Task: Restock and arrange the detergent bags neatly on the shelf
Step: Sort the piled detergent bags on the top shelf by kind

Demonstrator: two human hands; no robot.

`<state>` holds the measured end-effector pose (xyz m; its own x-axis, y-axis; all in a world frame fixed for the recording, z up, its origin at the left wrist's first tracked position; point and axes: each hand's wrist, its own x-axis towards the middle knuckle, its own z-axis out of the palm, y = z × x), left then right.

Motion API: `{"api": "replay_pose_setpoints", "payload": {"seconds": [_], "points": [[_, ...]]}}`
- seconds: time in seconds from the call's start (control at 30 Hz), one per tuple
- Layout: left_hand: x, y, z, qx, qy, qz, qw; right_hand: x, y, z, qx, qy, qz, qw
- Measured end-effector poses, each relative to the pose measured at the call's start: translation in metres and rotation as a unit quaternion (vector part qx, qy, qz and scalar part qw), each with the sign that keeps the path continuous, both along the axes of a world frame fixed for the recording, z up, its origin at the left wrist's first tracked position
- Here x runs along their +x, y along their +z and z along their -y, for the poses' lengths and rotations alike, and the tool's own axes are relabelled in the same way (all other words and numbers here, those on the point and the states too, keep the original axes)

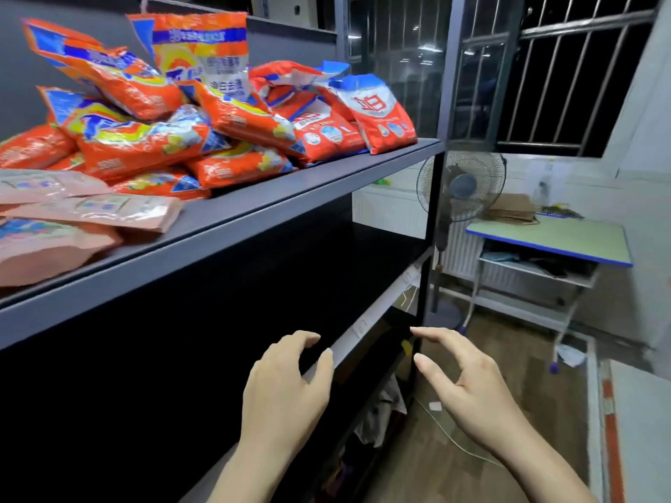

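- Dark metal shelving (pixel 276 208) fills the left half of the view, its grey upper board running from the left edge back towards a barred night window (pixel 566 67).
- At the left end of that board lie flat pale pink plastic pouches (pixel 90 208), stacked and overlapping, near the front edge.
- Just right of them, orange, blue and yellow plastic detergent bags (pixel 145 139) sit in a loose, untidy heap reaching the back of the board; one stands upright on top.
- Red and white detergent bags (pixel 377 121) lean at the right end of the board, near its corner.
- Below, the left hand (pixel 287 390) hovers in front of the lower shelf's front edge, fingers loosely bent, holding nothing.
- Near it, the right hand (pixel 468 386) hangs likewise relaxed and empty.
- Farther right stand a mesh-guarded pedestal fan (pixel 461 183) and a green-topped, blue-edged desk (pixel 559 237).
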<state>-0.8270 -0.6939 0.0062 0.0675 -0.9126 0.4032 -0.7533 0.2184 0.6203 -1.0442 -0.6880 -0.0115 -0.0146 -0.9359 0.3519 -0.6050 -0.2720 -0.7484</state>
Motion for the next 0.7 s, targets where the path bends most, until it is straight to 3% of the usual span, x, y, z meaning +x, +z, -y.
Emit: {"api": "replay_pose_setpoints", "payload": {"seconds": [0.4,0.7], "points": [[-0.147,0.008,0.077,0.004,0.043,-0.040,0.998,-0.145,0.004,0.104,0.004,0.043,-0.030,0.999],[-0.215,0.010,0.131,0.007,0.082,-0.030,0.996,-0.211,0.011,0.179,0.021,0.084,-0.030,0.996]]}}
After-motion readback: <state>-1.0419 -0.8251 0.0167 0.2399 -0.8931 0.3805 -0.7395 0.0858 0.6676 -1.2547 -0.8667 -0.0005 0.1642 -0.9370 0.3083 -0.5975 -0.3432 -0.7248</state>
